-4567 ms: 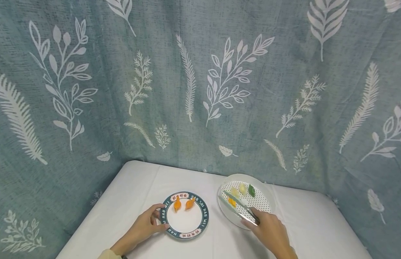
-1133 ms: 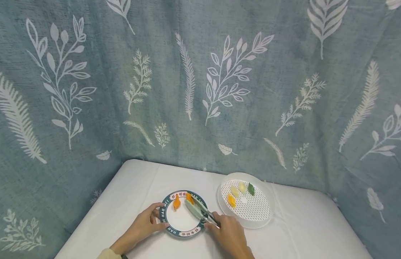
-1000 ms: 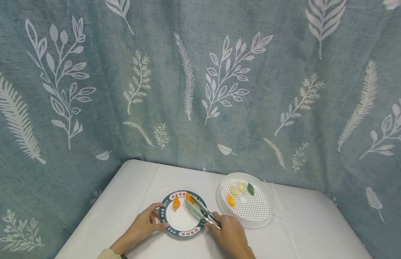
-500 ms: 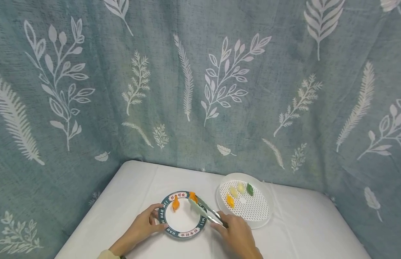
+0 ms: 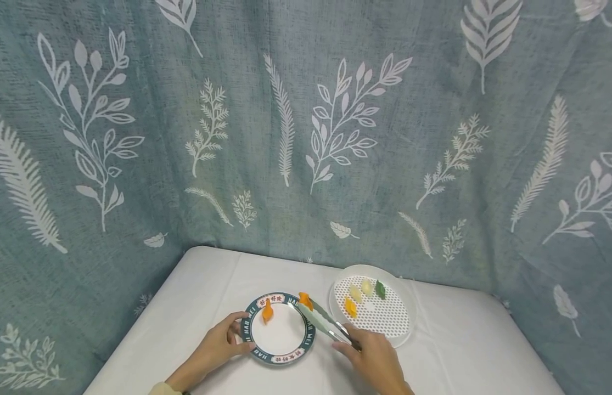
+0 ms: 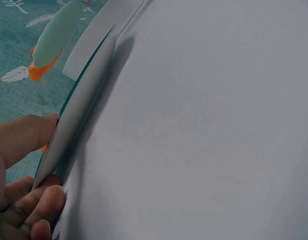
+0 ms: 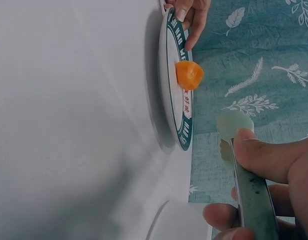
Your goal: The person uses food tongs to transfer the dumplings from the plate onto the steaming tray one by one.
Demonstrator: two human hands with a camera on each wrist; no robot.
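Note:
My left hand [image 5: 214, 343] holds the near-left edge of a round white plate with a blue-green patterned rim [image 5: 284, 359]; in the left wrist view the thumb [image 6: 29, 137] lies over it and fingers curl beneath. One orange teardrop-shaped food piece [image 5: 268, 313] sits on the plate. My right hand [image 5: 377, 359] grips tongs [image 5: 325, 323] with pale green tips. Between those tips a second orange piece [image 5: 304, 299] is pinched, above the plate's far-right rim. In the right wrist view, the tongs' handle [image 7: 256, 200] lies between thumb and fingers.
Right of the plate stands a round white tray with a perforated base [image 5: 385, 323]. It holds a yellow-orange piece [image 5: 351, 307], two pale yellow pieces [image 5: 355, 293] and a green piece [image 5: 380, 289]. A leaf-patterned curtain [image 5: 286, 230] hangs behind the white table [image 5: 212, 274].
The right hand brought the tongs from over the tray to the plate, took hold of one orange piece, and has lifted it rightward to the rim. The left hand keeps its hold.

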